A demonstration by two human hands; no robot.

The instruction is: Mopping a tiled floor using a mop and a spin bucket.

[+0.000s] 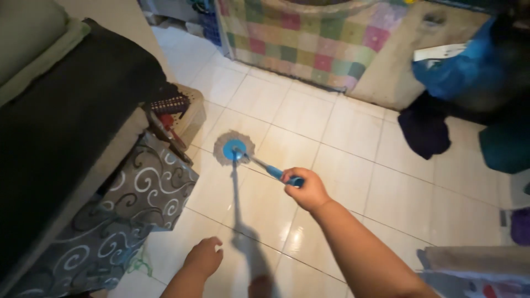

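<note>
My right hand [308, 189] grips the blue handle of a spin mop [269, 170]. Its round grey head with a blue hub [234, 148] rests flat on the pale tiled floor [353, 165], just ahead of the hand and close to the sofa's corner. My left hand [203, 257] hangs low at the bottom of the view, fingers loosely curled, holding nothing and apart from the mop.
A sofa [66, 127] with a dark throw and a grey swirl-patterned cover [127, 209] fills the left. A small basket [185, 110] stands at its corner. A checked cloth [309, 38] hangs at the back; blue bags [464, 66] and dark cloth [424, 128] lie right.
</note>
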